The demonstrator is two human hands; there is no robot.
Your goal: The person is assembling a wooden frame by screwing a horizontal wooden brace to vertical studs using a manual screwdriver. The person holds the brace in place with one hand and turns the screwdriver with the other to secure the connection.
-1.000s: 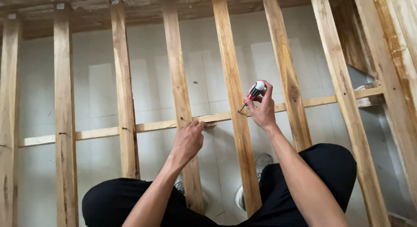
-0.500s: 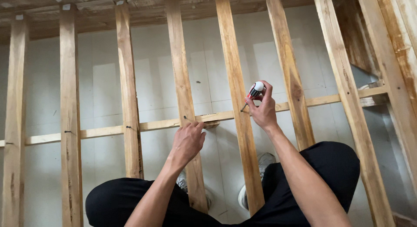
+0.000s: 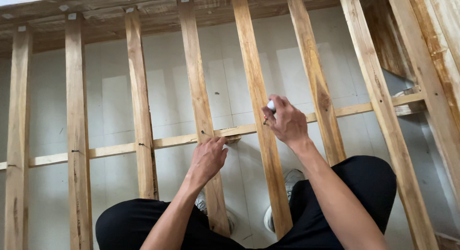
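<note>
Against slat [image 3: 261, 130], right hand [image 3: 286, 121] around tool [image 3: 270, 108]

Open gaps are left between the upright slats [image 3: 139, 101], wide enough for a hand. Passage across each gap is barred by the thin crossbar [image 3: 167, 141]. Behind, the gaps are closed by the tiled floor [image 3: 230, 87].
</note>
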